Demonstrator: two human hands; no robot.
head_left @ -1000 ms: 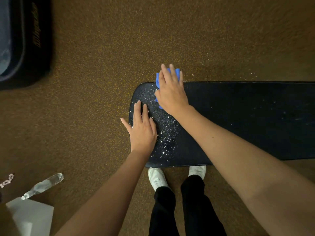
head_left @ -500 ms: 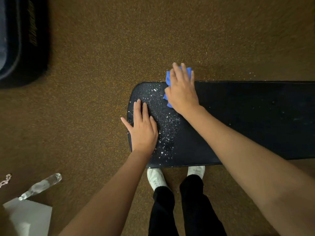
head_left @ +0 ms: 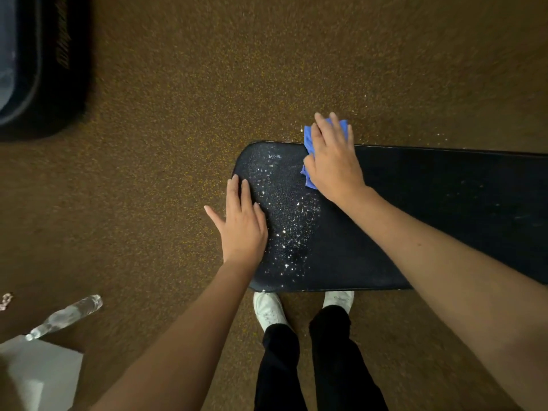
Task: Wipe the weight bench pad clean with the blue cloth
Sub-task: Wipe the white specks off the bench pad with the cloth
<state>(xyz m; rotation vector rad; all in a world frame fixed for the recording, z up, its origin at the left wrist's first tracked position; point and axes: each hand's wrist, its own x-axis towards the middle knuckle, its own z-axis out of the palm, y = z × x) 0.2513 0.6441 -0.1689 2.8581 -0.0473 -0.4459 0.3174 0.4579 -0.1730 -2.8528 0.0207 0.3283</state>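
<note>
head view: the long black padded weight bench pad [head_left: 444,218] lies with its long axis running left to right across the frame; its rounded end points left, and its other end is cut off by the right edge of the picture. the crumpled blue cloth [head_left: 308,143] sits at the far long edge of the pad, near the rounded end, with part of it hanging out past that edge over the floor. the right hand [head_left: 332,161] lies flat on top of the cloth, fingers together and pressing it down against the pad rather than pinching it; most of the cloth is hidden under the palm, so only its left side and a strip by the fingertips show. the left hand [head_left: 241,223] rests palm down on the pad at the rounded end, near the near left corner, fingers held close together and thumb splayed out over the edge; it holds nothing. between the two hands, white specks and droplets [head_left: 292,229] are scattered across the pad's rounded end. the rest of the pad, to the right, looks dark with only faint marks.

below the near edge, two white shoes [head_left: 268,310] and black trouser legs [head_left: 335,360] stand on the speckled brown floor [head_left: 178,143]. at the lower left, a clear plastic bottle [head_left: 66,315] lies tilted beside a white sheet-like shape [head_left: 38,372], which is blurred. at the upper left, a dark object with a pale inner part [head_left: 44,69] is cut off by the frame; its lettering is unreadable.
</note>
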